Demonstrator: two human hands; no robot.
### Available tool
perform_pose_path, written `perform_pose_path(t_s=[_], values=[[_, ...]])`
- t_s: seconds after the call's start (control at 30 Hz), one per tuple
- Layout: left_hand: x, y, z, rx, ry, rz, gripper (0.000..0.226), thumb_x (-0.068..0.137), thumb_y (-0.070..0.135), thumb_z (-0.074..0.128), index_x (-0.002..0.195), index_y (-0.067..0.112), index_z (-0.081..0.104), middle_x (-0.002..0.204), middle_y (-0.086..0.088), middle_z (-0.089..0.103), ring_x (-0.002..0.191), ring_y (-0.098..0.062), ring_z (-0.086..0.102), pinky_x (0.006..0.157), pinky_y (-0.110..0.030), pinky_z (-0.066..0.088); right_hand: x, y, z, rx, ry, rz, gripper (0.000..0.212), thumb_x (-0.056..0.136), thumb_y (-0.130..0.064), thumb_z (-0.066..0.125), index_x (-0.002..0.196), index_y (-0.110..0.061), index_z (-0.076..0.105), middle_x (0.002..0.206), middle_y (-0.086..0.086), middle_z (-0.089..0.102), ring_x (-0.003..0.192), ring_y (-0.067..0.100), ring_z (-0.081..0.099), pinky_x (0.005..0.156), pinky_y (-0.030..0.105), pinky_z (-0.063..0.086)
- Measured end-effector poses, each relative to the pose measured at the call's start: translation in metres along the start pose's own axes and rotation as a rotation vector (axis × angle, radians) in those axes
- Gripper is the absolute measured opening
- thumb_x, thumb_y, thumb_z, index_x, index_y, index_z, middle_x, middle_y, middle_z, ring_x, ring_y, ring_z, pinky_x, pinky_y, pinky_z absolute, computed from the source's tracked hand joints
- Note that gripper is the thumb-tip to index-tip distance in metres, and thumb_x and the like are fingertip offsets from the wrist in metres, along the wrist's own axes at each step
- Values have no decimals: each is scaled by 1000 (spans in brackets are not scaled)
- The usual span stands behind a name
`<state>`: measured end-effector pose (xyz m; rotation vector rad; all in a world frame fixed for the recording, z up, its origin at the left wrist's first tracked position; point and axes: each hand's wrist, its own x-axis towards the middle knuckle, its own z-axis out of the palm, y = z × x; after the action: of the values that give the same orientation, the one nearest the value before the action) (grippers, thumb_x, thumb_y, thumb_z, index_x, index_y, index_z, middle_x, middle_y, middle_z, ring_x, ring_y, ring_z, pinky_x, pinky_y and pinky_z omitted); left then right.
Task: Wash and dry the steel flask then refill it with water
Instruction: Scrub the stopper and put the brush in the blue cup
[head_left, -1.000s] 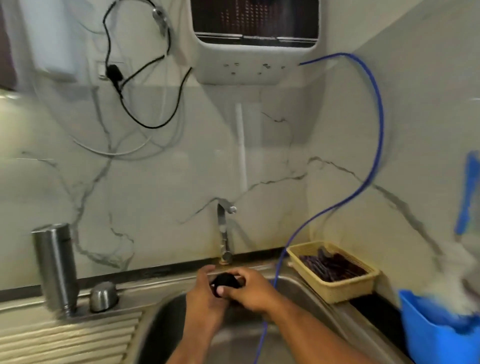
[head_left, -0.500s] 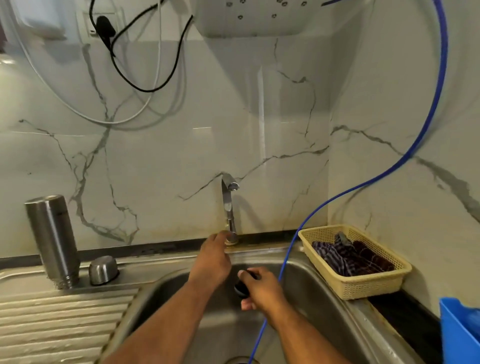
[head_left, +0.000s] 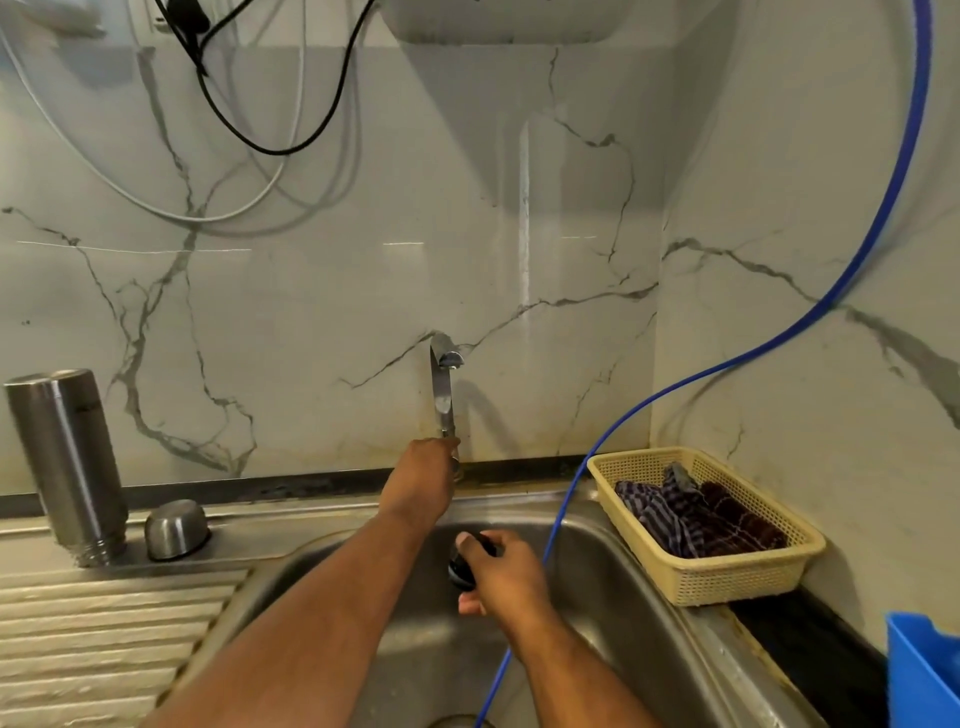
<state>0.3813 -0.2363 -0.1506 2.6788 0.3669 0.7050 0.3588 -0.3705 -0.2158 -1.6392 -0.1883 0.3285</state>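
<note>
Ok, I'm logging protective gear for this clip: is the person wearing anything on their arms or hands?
No. Both forearms are bare to the frame edge, no sleeves showing. The left hand and right hand have no gloves, and neither wrist carries a watch or band.

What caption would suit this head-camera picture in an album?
Left hand grips the tap, right hand holds a black cap over the sink; steel flask upended on the drainboard.

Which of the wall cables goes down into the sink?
The blue hose: it drops into the sink; the black cable and white cable stay high up.
</note>
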Motion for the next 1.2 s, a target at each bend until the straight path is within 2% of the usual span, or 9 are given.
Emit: perform_pose_path(t_s=[0.37, 0.57, 0.7, 0.8, 0.9, 1.0, 1.07, 1.13, 1.2], values=[[-3, -5, 7, -303, 111, -99, 41, 102, 1, 49, 138, 17, 63, 139, -11, 63, 127, -28, 60, 109, -30, 44, 1, 2, 0, 3, -8, 7, 33, 99, -38, 65, 125, -19, 58, 103, 4, 67, 72, 22, 75, 62, 29, 63], [-9, -4, 8, -383, 105, -108, 43, 102, -3, 48, 137, 17, 63, 138, -8, 64, 125, -25, 61, 111, -35, 46, 1, 2, -1, 11, -4, -15, 33, 99, -38, 65, 126, -20, 58, 112, 7, 68, 73, 20, 75, 62, 27, 63], [-9, -5, 9, -411, 130, -123, 43, 101, -3, 49, 136, 16, 64, 134, -9, 66, 111, -22, 68, 104, -38, 53, 1, 2, 0, 8, 7, -41, 34, 99, -37, 64, 127, -20, 58, 115, 9, 69, 77, 22, 75, 57, 24, 60], [-11, -7, 11, -383, 127, -106, 40, 104, 2, 46, 138, 17, 62, 132, -8, 67, 97, -15, 68, 97, -29, 56, 1, 3, 1, 14, 6, -70, 31, 99, -37, 65, 125, -22, 58, 115, 8, 68, 80, 22, 75, 58, 24, 60], [-15, -10, 11, -384, 85, -106, 37, 107, 10, 43, 138, 18, 61, 118, -10, 72, 76, -15, 63, 74, -26, 54, 1, 4, 2, 13, -6, -95, 25, 99, -37, 65, 120, -28, 57, 112, 3, 68, 82, 21, 75, 67, 30, 64], [-27, -12, 5, -403, 44, -103, 30, 107, 19, 46, 130, 21, 65, 113, 1, 71, 95, -19, 67, 77, -22, 48, 0, 4, 3, 3, -17, -128, 30, 99, -35, 65, 127, -26, 59, 113, -1, 67, 85, 18, 74, 72, 33, 64], [-39, -12, 3, -424, -1, -153, 23, 107, 24, 49, 113, 19, 71, 101, 7, 69, 94, -14, 63, 75, -21, 47, -3, 1, 4, -8, -22, -144, 35, 98, -33, 67, 132, -28, 58, 115, -4, 65, 89, 16, 72, 74, 33, 64], [-54, -10, 3, -527, -101, -283, 30, 106, 32, 49, 96, 13, 70, 87, -2, 69, 83, -19, 63, 71, -31, 49, -7, -2, 3, -31, -39, -165, 37, 95, -29, 70, 130, -31, 58, 114, -7, 67, 94, 14, 71, 79, 34, 63], [-69, -8, 2, -662, -225, -421, 39, 107, 40, 45, 100, 12, 70, 89, -9, 70, 84, -23, 66, 70, -35, 53, -9, -3, 2, -103, -49, -190, 41, 92, -23, 73, 129, -34, 59, 114, -9, 69, 103, 12, 67, 91, 35, 60]])
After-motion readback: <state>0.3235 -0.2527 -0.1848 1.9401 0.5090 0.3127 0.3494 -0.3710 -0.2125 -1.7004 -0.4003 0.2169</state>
